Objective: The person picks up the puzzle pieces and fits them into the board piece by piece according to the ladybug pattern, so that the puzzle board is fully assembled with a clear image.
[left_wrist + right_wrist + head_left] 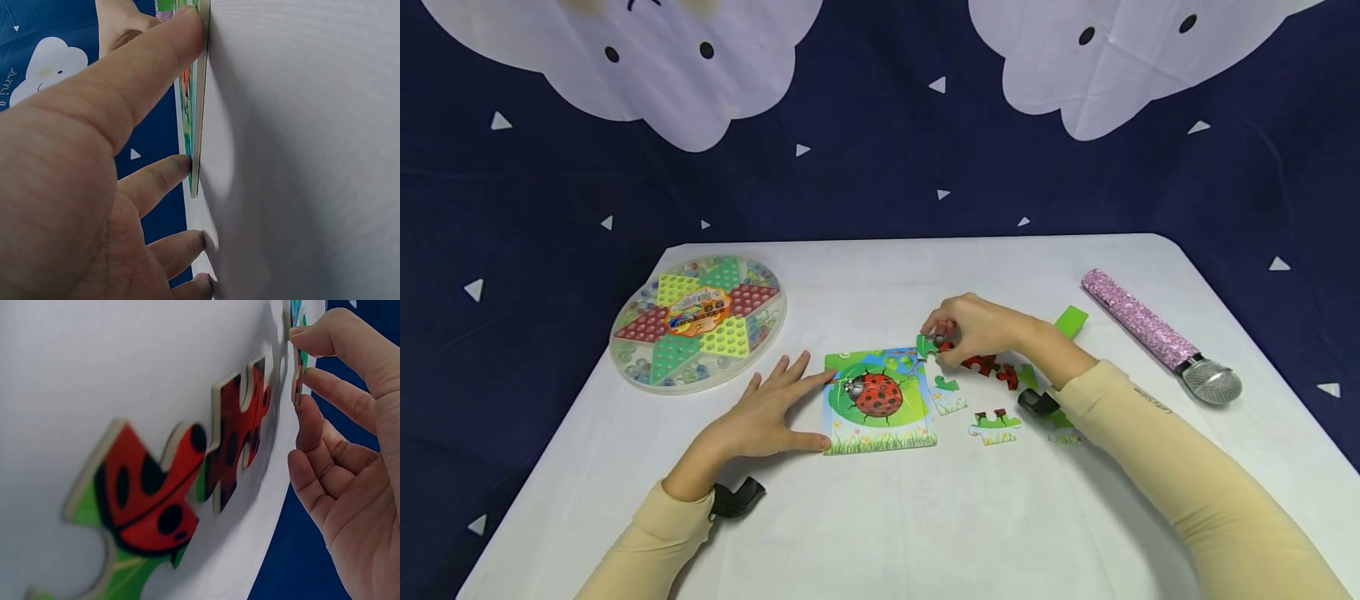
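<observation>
A square ladybug puzzle board [880, 440] lies flat in the middle of the table. My left hand [760, 421] is spread beside it, thumb and index fingertip touching its left edge; the left wrist view shows those fingertips at the board's thin side. At the board's upper right corner my right hand [981, 327] pinches a green and red jigsaw piece [927, 347] between thumb and fingers. Loose red, black-spotted pieces [150, 506] lie below that hand in the right wrist view. A grass-patterned piece [950, 402] sits along the board's right side, and another piece [997, 428] lies farther right.
Several more pieces [1063, 423] are partly hidden beneath the right wrist. A bright green strip [1071, 321] shows behind the right forearm. A pink glittery microphone [1142, 325] lies at the right. A round Chinese checkers board [700, 325] with marbles sits at the back left.
</observation>
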A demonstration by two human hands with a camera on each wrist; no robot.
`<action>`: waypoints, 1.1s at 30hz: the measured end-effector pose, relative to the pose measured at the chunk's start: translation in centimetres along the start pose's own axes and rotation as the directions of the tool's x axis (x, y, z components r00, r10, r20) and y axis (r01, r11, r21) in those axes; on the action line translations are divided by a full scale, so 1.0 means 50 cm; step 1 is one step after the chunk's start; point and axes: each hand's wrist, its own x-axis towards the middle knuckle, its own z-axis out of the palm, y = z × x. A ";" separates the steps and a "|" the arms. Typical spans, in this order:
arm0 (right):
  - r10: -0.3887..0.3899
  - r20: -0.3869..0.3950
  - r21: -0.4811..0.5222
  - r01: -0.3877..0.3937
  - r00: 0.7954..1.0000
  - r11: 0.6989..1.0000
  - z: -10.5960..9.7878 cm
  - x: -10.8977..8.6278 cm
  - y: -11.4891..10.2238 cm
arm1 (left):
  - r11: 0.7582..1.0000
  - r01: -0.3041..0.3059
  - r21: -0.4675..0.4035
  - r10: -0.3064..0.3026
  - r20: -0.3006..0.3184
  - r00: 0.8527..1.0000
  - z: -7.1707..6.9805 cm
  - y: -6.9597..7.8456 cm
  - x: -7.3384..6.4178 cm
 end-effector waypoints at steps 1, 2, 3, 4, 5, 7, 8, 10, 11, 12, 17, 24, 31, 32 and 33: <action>0.000 -0.001 -0.003 0.000 1.000 1.000 0.001 0.001 -0.002 | 1.000 0.000 0.000 0.000 0.000 1.000 0.000 0.000 0.000; -0.002 -0.002 -0.006 0.002 1.000 1.000 0.003 0.001 -0.005 | 1.000 0.000 0.000 0.000 0.000 1.000 0.000 0.000 0.000; -0.006 -0.002 -0.007 0.006 1.000 1.000 0.004 0.002 -0.007 | 1.000 -0.001 0.000 0.001 0.000 1.000 0.000 0.000 -0.001; -0.011 -0.002 -0.010 0.011 1.000 1.000 0.006 0.002 -0.010 | 1.000 -0.001 0.001 0.001 0.000 1.000 0.000 0.000 -0.001; -0.018 -0.001 -0.010 0.018 1.000 1.000 0.008 0.002 -0.013 | 1.000 -0.002 0.001 0.002 0.000 1.000 0.000 0.000 -0.001; -0.027 0.004 -0.014 0.027 1.000 1.000 0.011 0.003 -0.019 | 1.000 -0.003 0.002 0.003 0.000 1.000 0.000 0.000 -0.001; -0.031 0.005 -0.014 0.031 1.000 0.999 0.012 0.003 -0.023 | 1.000 -0.003 0.003 0.003 -0.001 1.000 0.000 0.000 -0.001; -0.037 0.008 -0.017 0.037 0.999 0.999 0.014 0.004 -0.030 | 1.000 -0.004 0.003 0.004 -0.001 1.000 0.000 0.000 -0.001; -0.041 0.010 -0.020 0.041 0.999 0.999 0.015 0.004 -0.034 | 1.000 -0.003 0.002 0.003 -0.001 1.000 0.000 0.000 -0.001; -0.045 0.012 -0.021 0.046 0.999 0.999 0.015 0.005 -0.038 | 1.000 -0.004 0.001 0.004 -0.002 1.000 0.000 0.000 -0.001; -0.073 0.011 -0.021 0.073 0.997 0.997 0.020 0.010 -0.061 | 1.000 -0.003 -0.002 0.003 -0.003 1.000 -0.001 0.001 -0.002; -0.111 0.029 -0.021 0.112 0.993 0.994 0.029 0.015 -0.092 | 1.000 0.003 -0.005 -0.003 -0.003 1.000 -0.001 0.001 -0.001; -0.160 0.053 -0.035 0.162 0.986 0.986 0.044 0.025 -0.117 | 1.000 -0.001 -0.010 0.001 -0.003 1.000 0.000 -0.001 -0.001; -0.165 0.054 -0.034 0.167 0.985 0.985 0.047 0.027 -0.119 | 1.000 -0.001 -0.009 0.001 -0.003 1.000 0.000 -0.001 -0.001; -0.172 0.055 -0.030 0.174 0.984 0.984 0.049 0.030 -0.122 | 1.000 0.000 -0.009 0.000 -0.003 1.000 0.000 -0.001 -0.001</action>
